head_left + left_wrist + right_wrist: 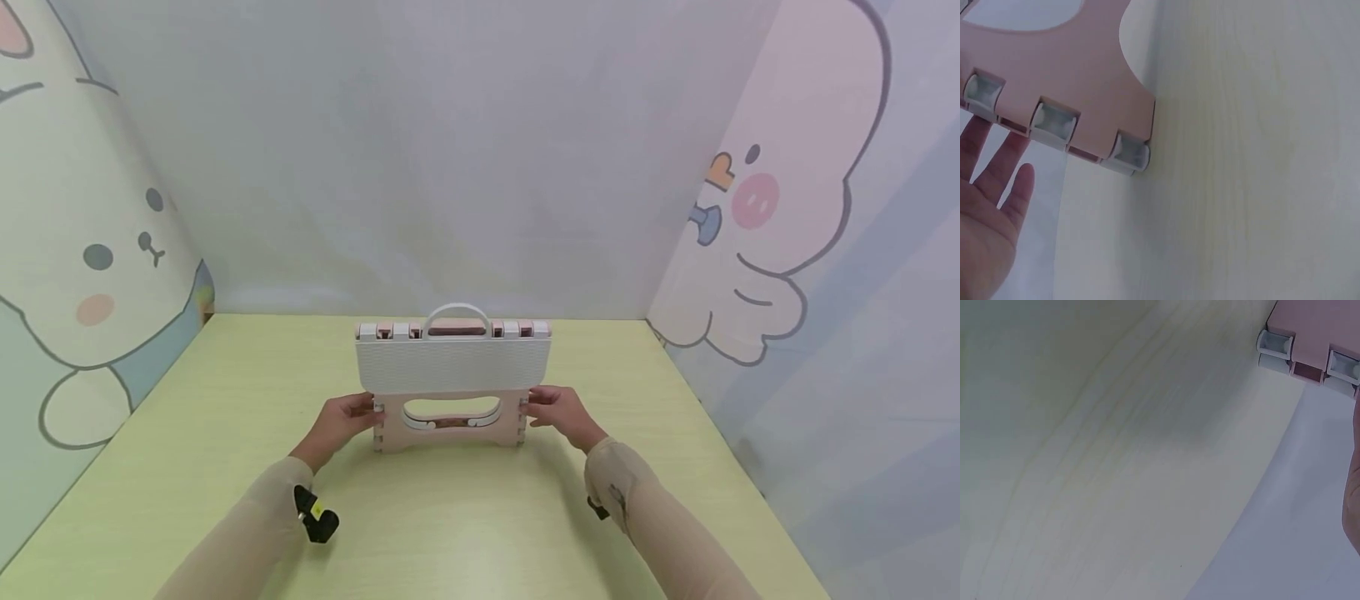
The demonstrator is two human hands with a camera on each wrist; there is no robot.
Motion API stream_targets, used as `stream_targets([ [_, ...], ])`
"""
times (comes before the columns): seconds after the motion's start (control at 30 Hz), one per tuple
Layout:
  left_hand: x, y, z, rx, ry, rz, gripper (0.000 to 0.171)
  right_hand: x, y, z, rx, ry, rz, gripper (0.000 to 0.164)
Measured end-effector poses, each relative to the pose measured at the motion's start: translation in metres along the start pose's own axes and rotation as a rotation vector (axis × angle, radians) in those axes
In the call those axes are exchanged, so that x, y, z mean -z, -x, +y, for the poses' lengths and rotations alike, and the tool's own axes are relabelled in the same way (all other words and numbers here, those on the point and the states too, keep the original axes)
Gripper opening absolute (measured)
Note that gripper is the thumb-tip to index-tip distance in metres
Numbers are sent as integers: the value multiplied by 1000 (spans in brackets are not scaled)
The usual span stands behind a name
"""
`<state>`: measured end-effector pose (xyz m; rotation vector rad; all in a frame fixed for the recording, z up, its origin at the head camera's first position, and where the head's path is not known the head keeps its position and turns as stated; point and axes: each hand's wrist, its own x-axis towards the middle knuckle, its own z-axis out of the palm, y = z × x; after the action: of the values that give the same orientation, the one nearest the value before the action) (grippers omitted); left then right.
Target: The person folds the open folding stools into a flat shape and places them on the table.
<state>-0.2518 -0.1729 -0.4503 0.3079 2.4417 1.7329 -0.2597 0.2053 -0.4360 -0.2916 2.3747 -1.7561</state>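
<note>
A pink and white folding stool [453,367] stands upright on the table, its handle loop [457,310] on top. The white textured panel hangs down over the front of a pink panel with an oval cutout. At the stool's left side edge, my left hand [341,425] grips the hinged side. Its fingers reach behind the white hinge pieces [1054,125] in the left wrist view, the little finger standing off. My right hand [566,412] grips the opposite side edge, fingertips at the hinges. Only a sliver of that hand shows in the right wrist view.
The pale yellow table [457,525] spreads around the stool on every side. Behind it hangs a grey-white curtain [435,167]. Printed cartoon figures cover the side curtains [795,192]. A black wrist camera mount [317,517] sits at the left sleeve.
</note>
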Motion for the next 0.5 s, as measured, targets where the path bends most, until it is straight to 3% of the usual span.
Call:
stream_targets([
  [0.23, 3, 4, 5, 19, 9, 13, 47, 0, 2, -6, -18, -14, -3, 35],
  [0.5, 3, 2, 8, -20, 51, 42, 35, -1, 1, -5, -28, -40, 19, 34],
])
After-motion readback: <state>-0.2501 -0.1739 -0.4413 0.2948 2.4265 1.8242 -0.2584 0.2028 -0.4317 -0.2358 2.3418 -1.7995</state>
